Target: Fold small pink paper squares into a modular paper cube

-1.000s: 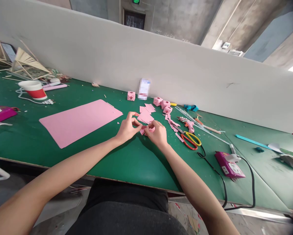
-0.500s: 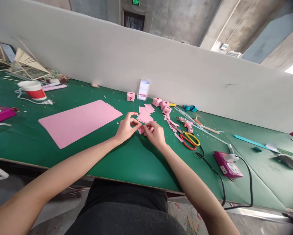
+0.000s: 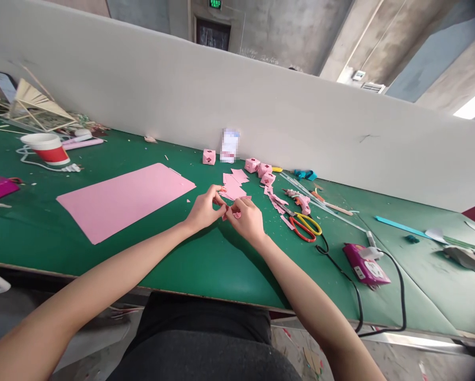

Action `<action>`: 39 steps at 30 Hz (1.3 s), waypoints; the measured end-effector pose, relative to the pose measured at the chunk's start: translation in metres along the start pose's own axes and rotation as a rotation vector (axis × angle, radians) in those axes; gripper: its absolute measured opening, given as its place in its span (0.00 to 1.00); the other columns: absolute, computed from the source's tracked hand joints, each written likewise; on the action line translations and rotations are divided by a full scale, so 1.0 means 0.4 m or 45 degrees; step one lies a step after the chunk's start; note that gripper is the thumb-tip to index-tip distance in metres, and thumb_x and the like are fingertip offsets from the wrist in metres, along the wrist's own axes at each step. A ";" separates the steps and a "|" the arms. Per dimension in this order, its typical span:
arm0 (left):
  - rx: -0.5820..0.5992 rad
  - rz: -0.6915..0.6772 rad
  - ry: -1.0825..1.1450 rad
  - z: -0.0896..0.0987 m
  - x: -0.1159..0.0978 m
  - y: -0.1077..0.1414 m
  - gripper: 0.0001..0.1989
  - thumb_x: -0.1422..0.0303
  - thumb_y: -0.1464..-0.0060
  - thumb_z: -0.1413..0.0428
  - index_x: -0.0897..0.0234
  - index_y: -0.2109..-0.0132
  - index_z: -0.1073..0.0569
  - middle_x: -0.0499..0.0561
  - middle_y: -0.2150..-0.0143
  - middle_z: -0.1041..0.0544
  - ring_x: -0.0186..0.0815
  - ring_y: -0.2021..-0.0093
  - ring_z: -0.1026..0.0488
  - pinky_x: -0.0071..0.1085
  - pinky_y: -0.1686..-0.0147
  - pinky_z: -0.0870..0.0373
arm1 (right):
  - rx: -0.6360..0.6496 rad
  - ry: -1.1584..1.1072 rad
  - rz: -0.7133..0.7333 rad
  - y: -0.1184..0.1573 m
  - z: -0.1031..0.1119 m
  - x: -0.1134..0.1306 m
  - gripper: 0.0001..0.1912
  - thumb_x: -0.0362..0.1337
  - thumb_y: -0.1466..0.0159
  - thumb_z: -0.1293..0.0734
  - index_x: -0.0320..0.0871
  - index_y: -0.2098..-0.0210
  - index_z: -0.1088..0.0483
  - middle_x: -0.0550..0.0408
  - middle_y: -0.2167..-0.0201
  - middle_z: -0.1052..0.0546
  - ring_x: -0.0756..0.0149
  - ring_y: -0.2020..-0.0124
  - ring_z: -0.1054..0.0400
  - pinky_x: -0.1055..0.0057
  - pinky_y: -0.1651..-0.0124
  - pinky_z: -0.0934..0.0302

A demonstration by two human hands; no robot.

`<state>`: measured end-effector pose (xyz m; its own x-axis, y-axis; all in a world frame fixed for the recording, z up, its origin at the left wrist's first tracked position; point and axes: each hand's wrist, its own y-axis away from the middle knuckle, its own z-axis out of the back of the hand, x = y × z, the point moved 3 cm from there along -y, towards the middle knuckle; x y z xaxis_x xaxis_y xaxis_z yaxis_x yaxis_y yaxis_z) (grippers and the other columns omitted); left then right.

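Between my hands is a small piece of pink paper (image 3: 224, 216), mostly covered by the fingers. My left hand (image 3: 204, 209) pinches its left side, and my right hand (image 3: 247, 218) grips it from the right with bent fingers. Just beyond the fingertips lies a loose pile of pink paper pieces (image 3: 233, 186). Several small folded pink paper boxes with diamond-shaped holes, such as one box (image 3: 209, 157), stand farther back near the partition. To the left a large pink sheet (image 3: 126, 201) rests flat on the green table (image 3: 206, 270).
Right of my hands lie pink paper strips (image 3: 275, 200), scissors (image 3: 308, 224) with red and yellow handles, and a pink glue gun (image 3: 300, 200). A magenta power strip (image 3: 366, 264) with a black cable sits nearer the right. A paper cup (image 3: 47, 148) stands left; a white partition (image 3: 158, 84) closes the back.
My right hand has shifted slightly left and closed in over the pink paper, bringing both hands' fingertips together. The whole view has moved a little.
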<state>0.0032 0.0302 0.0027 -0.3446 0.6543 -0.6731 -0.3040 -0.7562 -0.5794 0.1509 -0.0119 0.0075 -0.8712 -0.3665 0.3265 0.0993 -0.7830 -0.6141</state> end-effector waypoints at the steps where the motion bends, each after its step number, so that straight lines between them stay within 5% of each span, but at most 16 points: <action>1: -0.011 0.012 -0.008 -0.002 0.003 -0.003 0.19 0.73 0.48 0.41 0.61 0.49 0.33 0.44 0.68 0.21 0.37 0.64 0.20 0.33 0.60 0.25 | 0.001 0.004 0.000 -0.001 0.002 -0.001 0.12 0.38 0.35 0.35 0.47 0.75 0.39 0.57 0.73 0.27 0.65 0.69 0.33 0.71 0.70 0.45; 10: -0.254 0.217 0.066 0.059 0.065 -0.035 0.15 0.73 0.50 0.42 0.60 0.54 0.33 0.47 0.65 0.22 0.37 0.62 0.22 0.34 0.59 0.24 | -0.209 0.004 -0.120 -0.013 0.045 -0.039 0.12 0.34 0.37 0.37 0.48 0.75 0.43 0.58 0.75 0.31 0.64 0.69 0.35 0.70 0.67 0.44; 18: 0.127 0.159 0.221 -0.002 0.015 -0.006 0.25 0.55 0.43 0.39 0.60 0.45 0.36 0.52 0.57 0.18 0.40 0.56 0.19 0.36 0.57 0.22 | -0.203 -0.279 -0.210 -0.009 0.025 -0.039 0.12 0.41 0.30 0.39 0.47 0.71 0.36 0.57 0.72 0.26 0.65 0.70 0.32 0.69 0.65 0.41; 29: -0.066 0.079 -0.102 0.026 0.033 -0.012 0.18 0.70 0.41 0.43 0.60 0.44 0.34 0.47 0.65 0.19 0.37 0.65 0.20 0.30 0.66 0.28 | -0.017 0.019 -0.097 -0.001 0.009 -0.028 0.10 0.37 0.32 0.35 0.47 0.71 0.33 0.54 0.69 0.23 0.60 0.62 0.30 0.68 0.64 0.40; 35: 0.087 -0.087 -0.447 0.024 0.006 -0.004 0.22 0.70 0.39 0.44 0.60 0.39 0.37 0.48 0.63 0.19 0.40 0.61 0.20 0.30 0.69 0.30 | -0.059 0.019 0.071 -0.006 0.018 -0.019 0.11 0.42 0.31 0.33 0.46 0.51 0.28 0.49 0.53 0.21 0.56 0.53 0.31 0.62 0.50 0.37; 39: 0.086 -0.154 -0.463 0.023 -0.013 0.001 0.22 0.71 0.39 0.44 0.60 0.39 0.37 0.49 0.61 0.19 0.41 0.57 0.21 0.30 0.67 0.29 | 0.020 0.021 0.130 -0.009 0.012 -0.017 0.05 0.38 0.30 0.33 0.47 0.62 0.24 0.52 0.61 0.19 0.56 0.54 0.30 0.62 0.51 0.38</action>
<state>-0.0032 0.0267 0.0102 -0.5917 0.7068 -0.3878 -0.4155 -0.6796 -0.6046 0.1589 -0.0091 0.0109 -0.8640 -0.4364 0.2511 0.1951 -0.7500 -0.6321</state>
